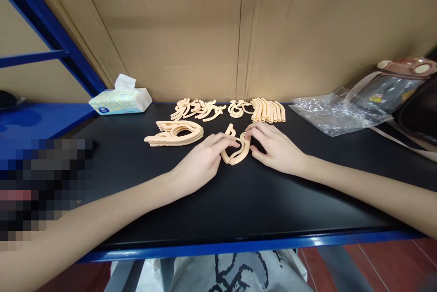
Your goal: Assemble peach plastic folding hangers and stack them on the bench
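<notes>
A beige folding clothes hanger (238, 157) lies on the black tabletop between my hands, its arms folded toward each other. My left hand (207, 154) is closed on its left arm, with the index finger reaching across the middle. Thumb and fingers of my right hand (271, 144) pinch the right arm near its upper end. To the left sits a stack of similar folded hangers (175, 139). Behind lie loose curved beige pieces (198, 109), a few hook pieces (236, 109) and a row of straighter arm pieces (268, 110).
A tissue pack (121, 99) stands at the back left. Crumpled clear plastic (327, 112) and a strapped water bottle (389, 84) are at the back right. Cardboard (170, 32) walls the rear; a blue edge (232, 243) runs along the front. A blurred patch covers the left.
</notes>
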A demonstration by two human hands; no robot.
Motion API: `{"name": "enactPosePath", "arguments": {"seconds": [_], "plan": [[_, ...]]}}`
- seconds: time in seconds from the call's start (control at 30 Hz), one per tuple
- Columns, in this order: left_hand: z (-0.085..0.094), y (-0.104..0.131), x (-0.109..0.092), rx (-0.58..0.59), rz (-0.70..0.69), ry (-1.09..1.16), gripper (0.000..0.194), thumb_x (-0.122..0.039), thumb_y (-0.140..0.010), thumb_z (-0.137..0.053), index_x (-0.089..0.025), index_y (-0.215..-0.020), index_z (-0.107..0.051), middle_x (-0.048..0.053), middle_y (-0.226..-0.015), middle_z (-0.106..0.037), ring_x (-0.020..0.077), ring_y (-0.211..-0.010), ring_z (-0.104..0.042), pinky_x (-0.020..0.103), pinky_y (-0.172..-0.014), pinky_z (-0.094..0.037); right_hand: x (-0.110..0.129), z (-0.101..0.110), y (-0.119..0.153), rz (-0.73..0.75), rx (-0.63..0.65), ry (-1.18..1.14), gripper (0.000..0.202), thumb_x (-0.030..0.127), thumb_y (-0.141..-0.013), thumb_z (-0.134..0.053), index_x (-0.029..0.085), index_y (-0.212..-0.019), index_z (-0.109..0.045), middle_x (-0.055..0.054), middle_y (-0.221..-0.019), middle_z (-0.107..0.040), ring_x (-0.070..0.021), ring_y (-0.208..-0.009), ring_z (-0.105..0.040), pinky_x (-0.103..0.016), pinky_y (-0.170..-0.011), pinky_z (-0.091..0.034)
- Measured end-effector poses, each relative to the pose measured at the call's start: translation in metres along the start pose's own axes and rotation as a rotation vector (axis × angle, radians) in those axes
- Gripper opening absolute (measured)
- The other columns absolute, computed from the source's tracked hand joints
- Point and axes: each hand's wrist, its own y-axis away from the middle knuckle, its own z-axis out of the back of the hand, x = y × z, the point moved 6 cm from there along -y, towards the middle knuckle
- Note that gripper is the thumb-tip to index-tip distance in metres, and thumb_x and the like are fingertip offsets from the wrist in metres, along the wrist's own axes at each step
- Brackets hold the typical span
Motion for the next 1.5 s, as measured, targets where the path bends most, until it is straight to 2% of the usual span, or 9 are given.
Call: {"name": "enactPosePath", "arguments": {"seconds": [0.13,0.33,0.57,0.73,0.97,1.13,1.27,1.4,1.5], "plan": [[-0.008,0.001,0.0,0.017,-0.031,-0.112,0.055,0.007,-0.079,-0.03,-0.017,-0.125,-0.048,0.007,-0.132,-0.049,0.019,-0.124,-0.043,0.04,-0.106,-0.039,-0.006,0.001,-0.001,-0.077,-0.04,0.051,0.016,0.02,-0.083,-0.051,0.019,-0.1,-0.051,-0.009,-0.104,-0.058,-0.0247,-0.1,-0.055,-0.039,-0.088,-0.042],[-0.012,0.005,0.01,0.051,0.07,-0.254,0.044,-0.004,-0.088,-0.037,-0.012,-0.13,-0.043,0.012,-0.14,-0.043,0.0243,-0.129,-0.041,0.043,-0.108,-0.037,-0.008,0.001,-0.003,-0.134,-0.043,0.025,0.009,0.017,-0.08,-0.053,0.019,-0.089,-0.052,-0.003,-0.084,-0.063,-0.021,-0.086,-0.059,-0.036,-0.085,-0.041],[-0.004,0.002,0.005,0.072,0.033,-0.27,0.048,0.005,-0.08,-0.037,-0.014,-0.122,-0.051,0.009,-0.12,-0.059,0.0238,-0.108,-0.056,0.041,-0.093,-0.047,-0.008,0.002,-0.003,-0.117,-0.051,-0.061,0.01,0.012,-0.08,-0.051,0.02,-0.086,-0.051,-0.002,-0.087,-0.065,-0.0199,-0.086,-0.059,-0.035,-0.086,-0.04],[-0.003,0.002,0.007,-0.01,0.004,-0.062,0.05,0.009,-0.079,-0.034,-0.018,-0.117,-0.054,0.003,-0.11,-0.064,0.0175,-0.102,-0.058,0.034,-0.09,-0.049,-0.006,0.002,-0.003,-0.059,-0.05,-0.094,0.012,0.012,-0.082,-0.051,0.021,-0.088,-0.053,-0.002,-0.087,-0.065,-0.0202,-0.087,-0.058,-0.035,-0.086,-0.04],[-0.004,0.001,-0.001,0.008,-0.088,0.043,0.051,0.004,-0.085,-0.034,-0.023,-0.126,-0.047,0.005,-0.124,-0.053,0.0173,-0.114,-0.049,0.035,-0.099,-0.041,-0.003,0.004,-0.002,-0.029,-0.046,-0.136,0.009,0.016,-0.088,-0.046,0.02,-0.091,-0.053,-0.003,-0.088,-0.064,-0.0189,-0.084,-0.057,-0.034,-0.083,-0.041],[-0.001,0.002,-0.005,-0.021,-0.076,-0.025,0.043,-0.014,-0.086,-0.053,-0.021,-0.128,-0.045,0.007,-0.134,-0.047,0.021,-0.128,-0.039,0.04,-0.108,-0.033,-0.003,0.003,-0.002,-0.021,-0.003,-0.226,0.02,0.006,-0.082,-0.04,0.02,-0.09,-0.052,-0.004,-0.09,-0.064,-0.0184,-0.083,-0.057,-0.033,-0.078,-0.041],[-0.008,0.002,0.0,0.039,-0.007,-0.055,0.058,-0.037,-0.083,-0.063,-0.018,-0.133,-0.04,0.011,-0.143,-0.04,0.0246,-0.135,-0.031,0.043,-0.111,-0.03,-0.006,0.0,-0.002,-0.061,0.086,-0.456,0.023,0.001,-0.073,-0.038,0.021,-0.08,-0.047,-0.003,-0.097,-0.066,-0.0166,-0.084,-0.06,-0.028,-0.07,-0.043],[-0.015,0.003,0.003,0.122,0.02,-0.052,0.075,-0.051,-0.084,-0.059,-0.016,-0.142,-0.027,0.015,-0.149,-0.031,0.0285,-0.138,-0.028,0.048,-0.111,-0.028,-0.009,-0.004,-0.003,-0.121,0.137,-0.71,0.016,0.006,-0.077,-0.042,0.021,-0.078,-0.045,-0.003,-0.098,-0.068,-0.0169,-0.093,-0.061,-0.031,-0.08,-0.046],[-0.017,0.004,0.002,0.172,0.009,-0.025,0.079,-0.052,-0.085,-0.057,-0.017,-0.145,-0.02,0.017,-0.146,-0.036,0.0303,-0.135,-0.034,0.05,-0.109,-0.03,-0.01,-0.003,-0.005,-0.113,0.081,-0.74,0.011,0.011,-0.079,-0.049,0.022,-0.081,-0.048,-0.003,-0.097,-0.066,-0.0177,-0.096,-0.06,-0.034,-0.086,-0.045]]}}
